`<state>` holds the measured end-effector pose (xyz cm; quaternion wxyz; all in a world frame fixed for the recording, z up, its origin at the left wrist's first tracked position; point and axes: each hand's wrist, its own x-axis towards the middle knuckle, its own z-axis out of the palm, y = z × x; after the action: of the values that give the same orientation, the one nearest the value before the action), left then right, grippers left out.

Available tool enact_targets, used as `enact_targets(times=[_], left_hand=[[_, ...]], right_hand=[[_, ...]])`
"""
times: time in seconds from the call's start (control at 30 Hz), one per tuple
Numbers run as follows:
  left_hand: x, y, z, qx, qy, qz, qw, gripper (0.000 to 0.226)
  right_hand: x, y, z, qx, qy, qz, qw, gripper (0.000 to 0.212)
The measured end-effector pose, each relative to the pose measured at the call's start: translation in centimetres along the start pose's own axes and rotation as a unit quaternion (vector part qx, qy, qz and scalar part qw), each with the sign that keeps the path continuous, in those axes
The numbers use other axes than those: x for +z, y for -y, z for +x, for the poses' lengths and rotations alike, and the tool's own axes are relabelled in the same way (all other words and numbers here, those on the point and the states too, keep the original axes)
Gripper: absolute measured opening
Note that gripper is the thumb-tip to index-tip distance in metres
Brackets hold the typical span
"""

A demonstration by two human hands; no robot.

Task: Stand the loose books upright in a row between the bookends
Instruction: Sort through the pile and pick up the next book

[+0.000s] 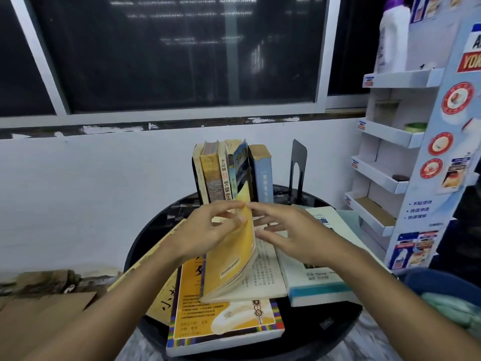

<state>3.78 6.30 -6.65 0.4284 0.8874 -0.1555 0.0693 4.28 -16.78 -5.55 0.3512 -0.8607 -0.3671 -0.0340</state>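
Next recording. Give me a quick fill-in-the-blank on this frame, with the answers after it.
1. The left hand pinches the ____ cover of the open book.
2. The right bookend is ____ in colour.
3. The white-and-teal book lies ____ on the round table.
Answers: yellow, black, flat.

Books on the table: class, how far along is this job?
Done: a row of upright books stands, with a gap before the black bookend. In hand: left hand pinches the yellow paperback, right hand beside it. Left: bordered yellow book and white-teal book lie flat.
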Motion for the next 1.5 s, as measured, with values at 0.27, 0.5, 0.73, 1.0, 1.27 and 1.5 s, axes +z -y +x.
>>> enact_targets(times=[0.27, 0.5, 0.73, 1.0, 1.27, 1.5], left_hand=[[1.8, 1.3, 0.2, -0.001, 0.045, 0.048, 0.998, 0.046], [2.5, 2.3, 0.0, 0.018, 0.048, 0.173, 0.984, 0.057], [2.2, 3.8, -0.4, -0.008, 0.035, 0.234, 0.972, 0.062], [1.1, 5.1, -0.7, -0.031, 0.013, 0.242, 0.970, 0.065], [-0.8, 6.9, -0.6, -0.108, -0.039, 0.235, 0.965, 0.071], [-1.4, 7.4, -0.4, -0.158, -0.019, 0.228, 0.960, 0.067]], right_hand=[[-0.8, -3.1, -1.2, 0.058, 0.044, -0.001, 0.997, 0.047], [0.3, -3.8, -0.8, 0.091, 0.045, -0.093, 0.991, 0.048], [1.2, -3.5, 0.4, 0.098, 0.068, -0.223, 0.967, 0.045], [2.5, -3.5, 1.2, 0.088, 0.048, -0.234, 0.967, 0.048], [4.2, -2.5, 4.3, 0.081, 0.061, -0.236, 0.966, 0.053], [4.9, -3.8, 5.8, 0.187, 0.065, -0.293, 0.935, 0.074]])
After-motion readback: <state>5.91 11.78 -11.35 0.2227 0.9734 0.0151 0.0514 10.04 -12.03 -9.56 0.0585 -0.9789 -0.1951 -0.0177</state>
